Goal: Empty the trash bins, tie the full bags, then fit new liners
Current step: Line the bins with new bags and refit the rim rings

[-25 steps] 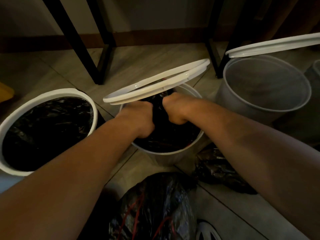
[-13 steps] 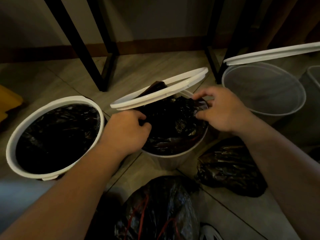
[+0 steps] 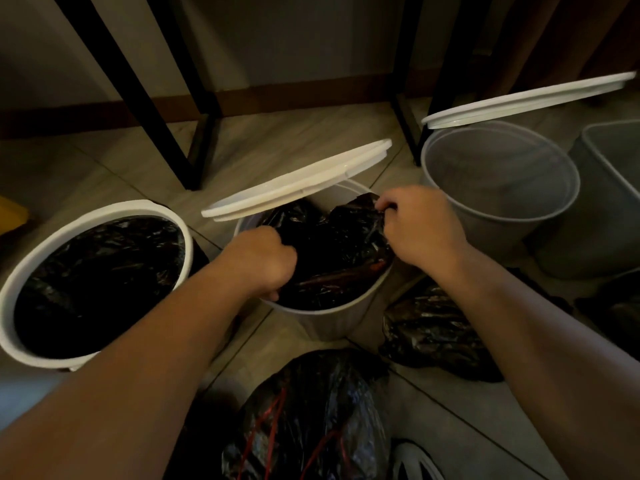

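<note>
The left hand (image 3: 266, 261) is closed into a fist. A fold of the black plastic liner (image 3: 332, 251) is gripped in it at the near left side of the round white plastic bin (image 3: 329, 323). The right hand (image 3: 420, 226) is set at the far right side of the same bin's rim, where the liner's edge is pinched between thumb and curled fingers.

One second earlier both hands were held together over the middle of the bin mouth, with the liner bunched between them. They are now drawn apart to opposite sides. The liner mouth is thus being spread open, which is judged to be the start of fitting it to the rim. The liner lies crumpled inside the bin and is not yet folded over the rim. The white ring lid (image 3: 298, 181) of this bin is tilted up behind the hands.

To the left, a second round white bin (image 3: 114, 209) is already lined in black. To the right stands a grey translucent bin (image 3: 502, 181) with no liner, its own white ring (image 3: 526, 102) raised; it is judged to be left to do. On the tiled floor (image 3: 277, 147), a black bag with red ties (image 3: 318, 410) lies nearest the camera. A second black bag (image 3: 433, 337) lies beside the middle bin.
</note>
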`<action>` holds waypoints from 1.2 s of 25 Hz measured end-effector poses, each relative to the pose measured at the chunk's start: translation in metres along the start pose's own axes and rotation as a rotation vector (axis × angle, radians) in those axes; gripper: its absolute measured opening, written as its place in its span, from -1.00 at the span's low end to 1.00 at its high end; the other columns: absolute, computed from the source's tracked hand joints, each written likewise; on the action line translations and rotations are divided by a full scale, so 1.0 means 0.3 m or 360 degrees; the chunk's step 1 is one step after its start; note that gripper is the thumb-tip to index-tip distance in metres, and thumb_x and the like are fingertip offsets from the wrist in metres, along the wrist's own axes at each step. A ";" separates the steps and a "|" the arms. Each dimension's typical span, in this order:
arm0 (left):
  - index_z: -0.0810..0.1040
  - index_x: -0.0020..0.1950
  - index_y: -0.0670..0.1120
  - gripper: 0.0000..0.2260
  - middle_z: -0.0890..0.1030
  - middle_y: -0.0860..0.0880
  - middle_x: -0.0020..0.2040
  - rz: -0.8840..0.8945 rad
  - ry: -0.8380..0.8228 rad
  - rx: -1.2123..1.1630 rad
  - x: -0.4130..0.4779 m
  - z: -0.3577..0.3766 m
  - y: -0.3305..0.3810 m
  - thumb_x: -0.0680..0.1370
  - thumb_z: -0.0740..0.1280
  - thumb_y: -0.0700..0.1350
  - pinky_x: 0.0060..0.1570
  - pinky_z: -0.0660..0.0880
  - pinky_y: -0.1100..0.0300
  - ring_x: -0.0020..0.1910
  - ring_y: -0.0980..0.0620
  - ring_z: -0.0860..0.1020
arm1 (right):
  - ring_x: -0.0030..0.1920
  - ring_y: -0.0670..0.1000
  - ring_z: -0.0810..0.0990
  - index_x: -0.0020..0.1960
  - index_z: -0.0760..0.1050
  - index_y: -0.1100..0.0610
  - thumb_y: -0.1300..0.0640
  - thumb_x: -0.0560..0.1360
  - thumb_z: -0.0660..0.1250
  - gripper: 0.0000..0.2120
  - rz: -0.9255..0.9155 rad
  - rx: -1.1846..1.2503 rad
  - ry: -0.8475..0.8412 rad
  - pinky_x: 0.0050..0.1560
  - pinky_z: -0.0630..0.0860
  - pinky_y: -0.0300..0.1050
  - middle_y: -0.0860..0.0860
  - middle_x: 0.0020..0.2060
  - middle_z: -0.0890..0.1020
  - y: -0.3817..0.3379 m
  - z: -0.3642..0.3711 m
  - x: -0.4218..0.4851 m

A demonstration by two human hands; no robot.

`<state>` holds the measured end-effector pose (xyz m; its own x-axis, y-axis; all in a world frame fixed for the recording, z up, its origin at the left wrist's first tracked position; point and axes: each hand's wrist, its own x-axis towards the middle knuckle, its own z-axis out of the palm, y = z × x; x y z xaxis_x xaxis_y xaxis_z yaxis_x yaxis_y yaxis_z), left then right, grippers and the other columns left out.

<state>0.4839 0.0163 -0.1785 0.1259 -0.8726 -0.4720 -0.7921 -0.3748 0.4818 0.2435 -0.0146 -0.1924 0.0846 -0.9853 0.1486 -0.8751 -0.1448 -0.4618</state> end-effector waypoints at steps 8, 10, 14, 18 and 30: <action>0.76 0.03 0.11 -0.72 0.72 0.04 0.05 0.0291 0.0792 -0.0304 -0.249 0.056 -0.145 0.63 0.33 -0.23 0.08 0.63 0.11 -0.05 0.05 0.71 | -0.08 -0.17 0.72 -0.12 0.75 -0.06 0.25 0.47 0.57 -0.80 0.0558 0.1127 -0.0121 0.02 0.64 -0.18 -0.15 -0.20 0.76 0.063 0.009 -0.069; 0.76 0.16 0.00 -0.71 0.63 0.02 0.27 0.0252 0.0812 -0.0348 -0.281 0.114 -0.174 0.66 0.29 -0.26 0.33 0.46 0.17 0.24 0.04 0.60 | -0.09 -0.17 0.73 -0.07 0.75 -0.07 0.26 0.46 0.58 -0.78 0.0571 0.1154 -0.0093 0.10 0.68 -0.10 -0.12 -0.20 0.77 0.074 0.021 -0.103; 0.58 0.47 -0.05 -0.65 0.48 0.07 0.37 0.0209 0.0882 -0.0527 -0.328 0.231 -0.206 0.67 0.36 -0.17 0.10 0.26 0.64 0.10 0.46 0.51 | -0.09 -0.01 0.74 0.17 0.70 -0.01 0.28 0.45 0.59 -0.65 0.0501 0.0961 -0.0005 0.16 0.69 0.09 -0.02 -0.15 0.74 0.108 0.047 -0.159; 0.27 0.68 0.05 -0.31 0.37 0.18 0.32 0.0097 0.0742 -0.0752 -0.329 0.303 -0.251 0.60 0.49 -0.07 0.01 0.46 0.47 0.02 0.23 0.59 | 0.02 -0.09 0.71 0.41 0.57 0.12 0.37 0.44 0.57 -0.42 0.0433 0.0976 -0.0083 0.24 0.66 0.07 -0.06 0.18 0.66 0.131 0.063 -0.201; 0.46 0.41 0.21 -0.43 0.73 0.15 0.06 -0.0161 0.0587 -0.1120 -0.227 0.277 -0.302 0.49 0.55 -0.15 0.20 0.64 -0.12 0.06 0.08 0.72 | -0.01 -0.14 0.67 0.46 0.53 0.16 0.30 0.44 0.59 -0.38 0.0354 0.0824 -0.0218 0.08 0.67 -0.16 -0.09 0.33 0.46 0.160 0.153 -0.228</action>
<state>0.4975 0.1356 -0.2513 0.4639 -0.8249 -0.3231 -0.2192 -0.4602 0.8603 0.2176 0.0418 -0.2648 0.0165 -0.9949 -0.0997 -0.5345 0.0755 -0.8418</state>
